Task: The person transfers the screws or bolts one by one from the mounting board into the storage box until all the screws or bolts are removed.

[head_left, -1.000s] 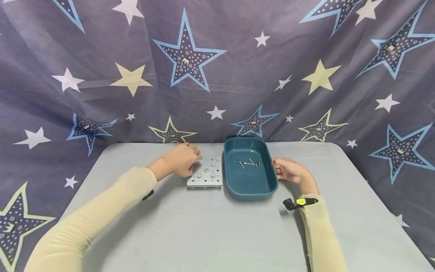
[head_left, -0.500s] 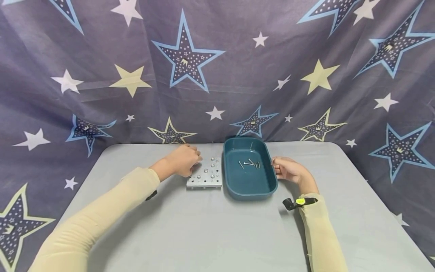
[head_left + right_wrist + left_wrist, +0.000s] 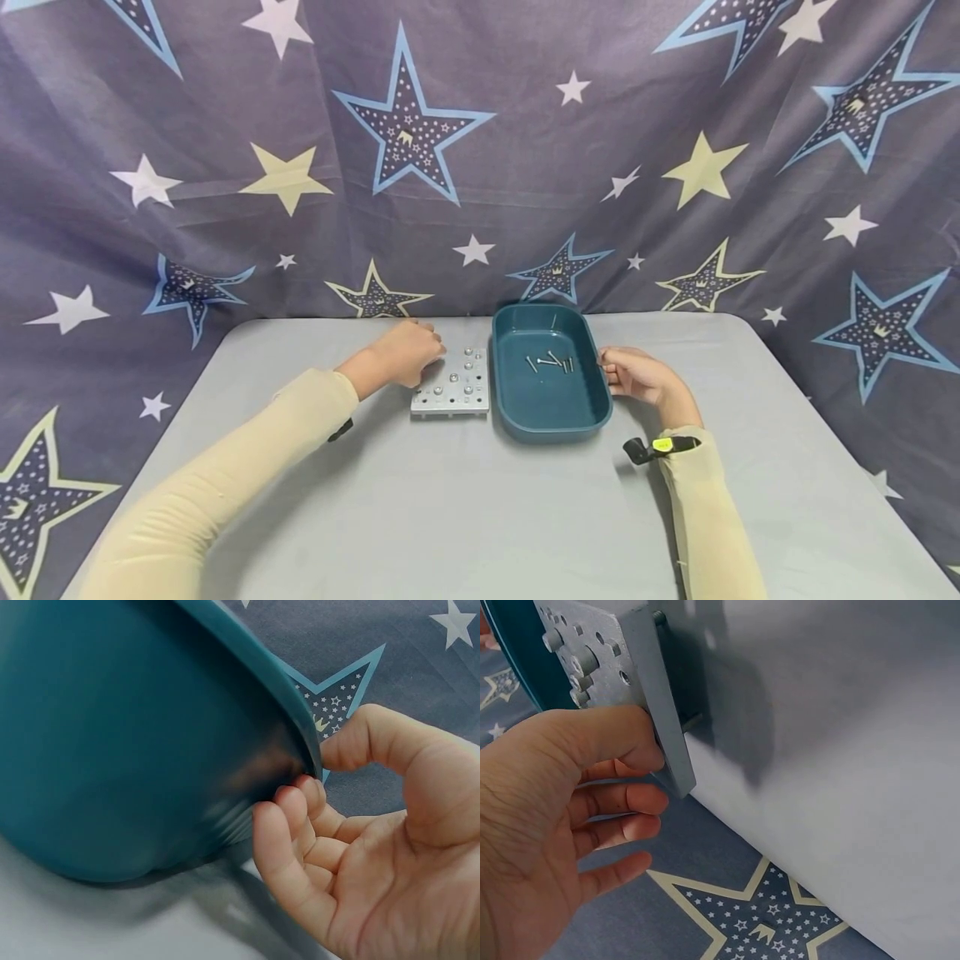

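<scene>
In the head view a silver metal plate (image 3: pixel 452 403), drilled with holes and fitted with several bolts, stands left of a deep teal tray (image 3: pixel 553 417). My left hand (image 3: pixel 401 352) covers the plate's far-left part. In the left wrist view its bent thumb and index meet low over the plate's top face, in line with a bolt shank (image 3: pixel 693 722) sticking out underneath; the pinched bolt head is hidden. The other fingers reach loosely past the plate's far corner. My right hand (image 3: pixel 637 373) grips the tray's right rim, thumb outside and fingertips curled against the wall.
Several loose bolts (image 3: pixel 551 360) lie on the tray floor. The grey table (image 3: pixel 480 517) ends at a star-patterned curtain (image 3: pixel 510 150) just behind plate and tray. Both wrists carry small black cameras, the right one (image 3: pixel 637 451) showing beside the sleeve.
My left forearm and wrist have shifted slightly right, while the left fingers stay at the same part of the plate. The right hand and tray keep their place.
</scene>
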